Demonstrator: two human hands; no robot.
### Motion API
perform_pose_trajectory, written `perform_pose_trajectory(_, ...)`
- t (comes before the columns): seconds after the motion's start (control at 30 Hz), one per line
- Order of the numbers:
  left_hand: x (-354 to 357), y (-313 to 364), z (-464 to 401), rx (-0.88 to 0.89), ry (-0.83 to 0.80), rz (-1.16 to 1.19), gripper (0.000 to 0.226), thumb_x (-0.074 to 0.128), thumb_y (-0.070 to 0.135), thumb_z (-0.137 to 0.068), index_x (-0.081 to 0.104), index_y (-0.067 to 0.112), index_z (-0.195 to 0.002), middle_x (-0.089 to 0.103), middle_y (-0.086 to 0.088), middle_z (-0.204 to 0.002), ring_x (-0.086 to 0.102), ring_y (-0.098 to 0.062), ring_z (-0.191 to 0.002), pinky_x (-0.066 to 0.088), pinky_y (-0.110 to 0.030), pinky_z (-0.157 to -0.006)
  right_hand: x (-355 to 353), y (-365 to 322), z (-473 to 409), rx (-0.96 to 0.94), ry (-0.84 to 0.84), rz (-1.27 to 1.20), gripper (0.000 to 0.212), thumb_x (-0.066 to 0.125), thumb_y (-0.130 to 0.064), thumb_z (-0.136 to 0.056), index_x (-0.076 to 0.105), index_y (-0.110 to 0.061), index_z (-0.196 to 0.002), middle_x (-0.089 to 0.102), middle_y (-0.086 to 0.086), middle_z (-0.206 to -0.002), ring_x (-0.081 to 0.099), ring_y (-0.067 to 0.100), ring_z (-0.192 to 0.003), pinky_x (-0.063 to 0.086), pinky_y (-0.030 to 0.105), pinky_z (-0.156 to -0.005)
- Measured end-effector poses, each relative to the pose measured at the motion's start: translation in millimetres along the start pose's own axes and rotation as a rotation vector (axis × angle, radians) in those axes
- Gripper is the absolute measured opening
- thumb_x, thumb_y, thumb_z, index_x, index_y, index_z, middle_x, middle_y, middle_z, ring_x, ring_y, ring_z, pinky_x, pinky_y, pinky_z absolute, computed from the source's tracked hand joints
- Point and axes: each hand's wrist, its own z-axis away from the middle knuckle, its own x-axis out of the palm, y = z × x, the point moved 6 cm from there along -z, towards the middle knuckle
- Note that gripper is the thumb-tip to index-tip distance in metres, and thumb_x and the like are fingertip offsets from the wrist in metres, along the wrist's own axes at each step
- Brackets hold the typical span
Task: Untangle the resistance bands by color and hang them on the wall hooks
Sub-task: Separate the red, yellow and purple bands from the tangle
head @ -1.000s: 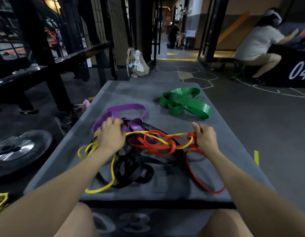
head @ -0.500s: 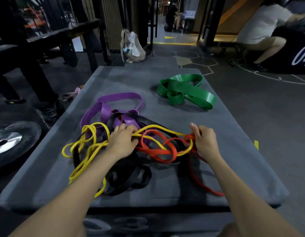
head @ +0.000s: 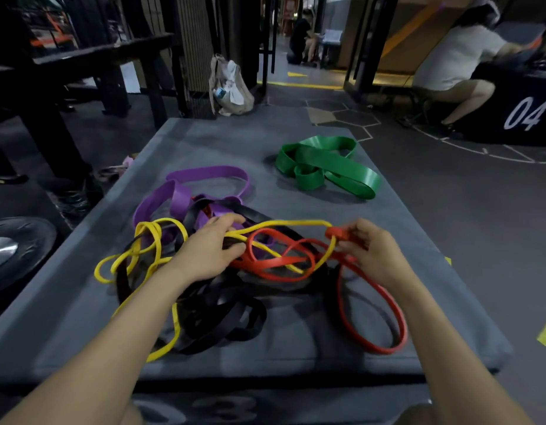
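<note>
A person's two bare hands are working at a knot of resistance bands lying on a grey padded counter (head: pixel 311 357) at the centre of the frame. The left hand (head: pixel 208 251) is resting on the middle of the tangle, its grip closing on a strand of the yellow band (head: pixel 161 243), whose loops are trailing from the left of the pile across to the right and down toward the lower edge. The right hand (head: pixel 368 250) is pinching a bunched end of the red band (head: pixel 372 314), which is stretching left to right through the knot, with one long loop hanging down toward the lower right of the frame. The black band (head: pixel 222 311) is lying coiled beneath them at lower centre. The purple band (head: pixel 204 182) is spreading out above the tangle, its long axis running left to right. The green band (head: pixel 330 165) is sitting apart at the upper right of the counter, folded, slanting from upper left to lower right. A cloth bag (head: pixel 233 87) is standing on the floor beyond the counter, and a seated person (head: pixel 452 65) is crouching beside a black box (head: pixel 520 108) marked 04 at upper right.
</note>
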Motion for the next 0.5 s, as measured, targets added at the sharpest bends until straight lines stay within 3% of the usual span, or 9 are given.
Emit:
perform_pose_trajectory(0.13,-2.2,10.3,2.2,0.065,0.129,-0.173,0.037,0.064,0.029,-0.084,0.056,0.026,-0.121,0.053,-0.001,-0.114,0.051,-0.022,-0.112,0.042,-0.037,-0.094,-10.0,-20.2,7.1,-0.088,0.121,-0.145,0.018,0.053,0.004,-0.089,0.057,-0.013,-0.091,0.068,-0.011,-0.09,0.064,0.0,-0.08,0.05,0.012,-0.074)
perform_pose_trajectory(0.27,-8.7,28.9,7.6,0.096,0.245,-0.227,0.018,0.063,0.026,-0.081,0.061,0.026,-0.099,0.051,0.005,-0.099,0.055,-0.021,-0.098,0.042,-0.034,-0.076,-12.5,-22.2,13.4,-0.085,0.16,-0.207,0.025,0.046,0.003,-0.093,0.053,-0.02,-0.088,0.068,-0.007,-0.09,0.065,0.002,-0.079,0.053,0.017,-0.073)
perform_pose_trajectory(0.37,-7.3,29.4,10.3,0.108,0.215,-0.391,0.015,0.06,0.028,-0.084,0.059,0.025,-0.099,0.054,0.003,-0.106,0.052,-0.021,-0.106,0.039,-0.035,-0.082,-13.2,-23.3,14.9,-0.055,0.21,-0.247,0.02,0.044,0.001,-0.095,0.049,-0.018,-0.087,0.066,-0.002,-0.083,0.064,0.0,-0.067,0.054,0.016,-0.065)
perform_pose_trajectory(0.43,-9.0,24.1,9.1,0.091,0.191,-0.332,0.013,0.059,0.027,-0.087,0.058,0.022,-0.099,0.057,0.001,-0.102,0.053,-0.024,-0.105,0.039,-0.037,-0.084,-13.8,-22.4,14.3,-0.027,0.247,-0.223,0.014,0.045,-0.003,-0.096,0.047,-0.016,-0.088,0.065,0.0,-0.08,0.063,0.002,-0.065,0.053,0.017,-0.064)
perform_pose_trajectory(0.5,-18.1,22.7,8.7,0.064,0.241,-0.144,0.014,0.056,0.025,-0.09,0.056,0.016,-0.101,0.057,-0.002,-0.094,0.055,-0.026,-0.096,0.039,-0.035,-0.079,-14.8,-17.0,12.3,0.025,0.278,-0.165,0.012,0.046,-0.007,-0.096,0.048,-0.015,-0.088,0.065,0.0,-0.081,0.063,0.01,-0.071,0.053,0.028,-0.07)
